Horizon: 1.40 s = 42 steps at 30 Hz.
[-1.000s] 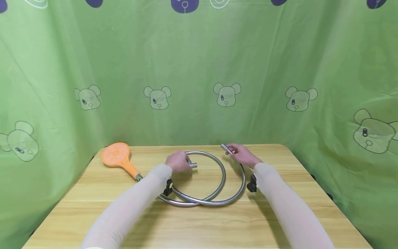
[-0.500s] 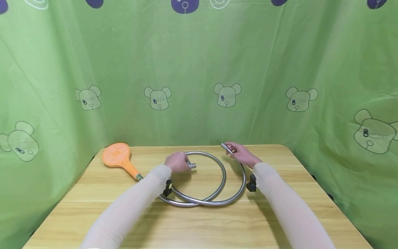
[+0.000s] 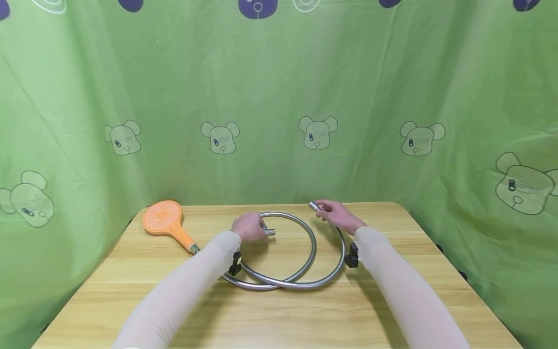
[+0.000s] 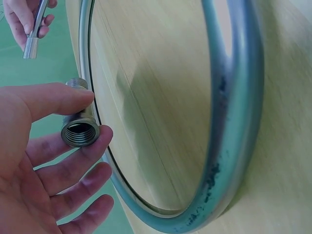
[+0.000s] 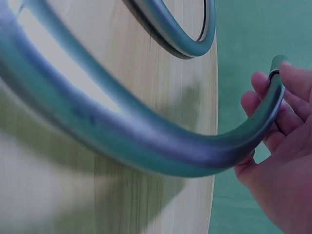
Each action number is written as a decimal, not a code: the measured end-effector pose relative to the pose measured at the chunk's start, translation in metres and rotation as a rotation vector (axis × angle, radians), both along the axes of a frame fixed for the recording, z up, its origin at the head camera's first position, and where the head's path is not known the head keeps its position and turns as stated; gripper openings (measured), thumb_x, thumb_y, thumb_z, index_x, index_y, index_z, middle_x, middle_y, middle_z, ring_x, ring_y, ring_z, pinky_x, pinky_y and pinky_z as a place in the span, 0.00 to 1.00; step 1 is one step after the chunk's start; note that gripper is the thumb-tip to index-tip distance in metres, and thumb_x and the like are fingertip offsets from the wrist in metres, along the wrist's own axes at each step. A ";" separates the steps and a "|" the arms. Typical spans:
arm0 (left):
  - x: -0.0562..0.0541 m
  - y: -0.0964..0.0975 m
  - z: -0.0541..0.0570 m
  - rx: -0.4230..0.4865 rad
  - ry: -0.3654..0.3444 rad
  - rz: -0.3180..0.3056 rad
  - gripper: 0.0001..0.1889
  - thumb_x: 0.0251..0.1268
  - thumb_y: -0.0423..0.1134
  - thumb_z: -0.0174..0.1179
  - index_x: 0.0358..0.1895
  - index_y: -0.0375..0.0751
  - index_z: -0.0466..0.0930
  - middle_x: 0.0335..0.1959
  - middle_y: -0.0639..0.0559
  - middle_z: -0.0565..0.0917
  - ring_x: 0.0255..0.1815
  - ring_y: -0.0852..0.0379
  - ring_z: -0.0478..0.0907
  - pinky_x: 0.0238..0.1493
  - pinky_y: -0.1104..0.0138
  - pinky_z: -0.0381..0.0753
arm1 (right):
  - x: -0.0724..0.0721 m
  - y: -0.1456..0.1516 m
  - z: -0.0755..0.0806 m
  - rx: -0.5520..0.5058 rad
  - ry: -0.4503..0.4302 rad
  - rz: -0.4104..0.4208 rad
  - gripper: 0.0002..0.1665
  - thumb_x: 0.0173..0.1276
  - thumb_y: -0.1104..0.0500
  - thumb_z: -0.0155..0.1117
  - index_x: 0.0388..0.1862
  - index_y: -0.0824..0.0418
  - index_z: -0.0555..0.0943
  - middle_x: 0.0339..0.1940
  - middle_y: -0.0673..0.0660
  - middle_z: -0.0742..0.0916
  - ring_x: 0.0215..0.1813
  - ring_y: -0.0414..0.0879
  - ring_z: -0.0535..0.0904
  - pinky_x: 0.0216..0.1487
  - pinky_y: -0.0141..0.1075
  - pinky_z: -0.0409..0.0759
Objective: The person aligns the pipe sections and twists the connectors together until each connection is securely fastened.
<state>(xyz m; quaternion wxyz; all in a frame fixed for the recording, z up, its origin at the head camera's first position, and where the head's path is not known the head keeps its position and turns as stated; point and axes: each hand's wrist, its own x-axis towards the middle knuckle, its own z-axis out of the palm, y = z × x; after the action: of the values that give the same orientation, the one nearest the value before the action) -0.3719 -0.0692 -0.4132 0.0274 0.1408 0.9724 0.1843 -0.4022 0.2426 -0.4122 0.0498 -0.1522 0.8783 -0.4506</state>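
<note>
My left hand pinches a small metal pipe fitting between thumb and fingers. The fitting has a threaded opening facing the left wrist camera and a narrower threaded stub at its far end. Over the back right of the table, my right hand grips the free end of a silver shower hose, just behind its metal end nut. The hose loops across the table and passes under my left forearm. Its other end joins an orange shower head, which lies face up at the back left.
The wooden table stands against a green curtain printed with bear heads, which also hangs along both sides. The hose loop lies between my two arms, crossing itself near the table's middle. A small black camera hangs at my right wrist.
Both hands stay nearly in place. The fingers of my right hand have shifted slightly round the hose end. The shower head and hose loop lie as before.
</note>
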 end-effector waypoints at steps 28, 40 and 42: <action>0.000 -0.002 0.003 0.028 0.018 0.012 0.08 0.50 0.45 0.74 0.34 0.51 0.88 0.27 0.59 0.84 0.31 0.57 0.77 0.35 0.64 0.77 | 0.007 -0.034 0.002 -0.003 0.087 0.056 0.23 0.75 0.68 0.54 0.67 0.60 0.74 0.49 0.71 0.83 0.41 0.48 0.78 0.45 0.45 0.82; 0.001 -0.005 0.006 0.057 0.018 0.049 0.08 0.51 0.43 0.73 0.36 0.51 0.87 0.28 0.59 0.83 0.31 0.57 0.76 0.36 0.64 0.76 | 0.010 -0.050 0.002 0.012 0.127 0.110 0.23 0.75 0.69 0.54 0.67 0.60 0.76 0.52 0.70 0.84 0.54 0.65 0.79 0.56 0.54 0.81; 0.001 -0.005 0.006 0.061 0.021 0.050 0.08 0.52 0.43 0.73 0.36 0.51 0.87 0.27 0.59 0.83 0.31 0.57 0.77 0.36 0.63 0.76 | 0.010 -0.052 0.001 0.035 0.154 0.123 0.23 0.75 0.70 0.54 0.66 0.61 0.76 0.52 0.69 0.85 0.54 0.64 0.80 0.55 0.51 0.82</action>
<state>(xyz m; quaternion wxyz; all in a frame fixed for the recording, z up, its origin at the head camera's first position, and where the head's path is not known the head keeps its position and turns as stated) -0.3712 -0.0739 -0.4071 0.0082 0.1193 0.9697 0.2132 -0.3919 0.1901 -0.4115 0.0122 -0.2390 0.8764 -0.4180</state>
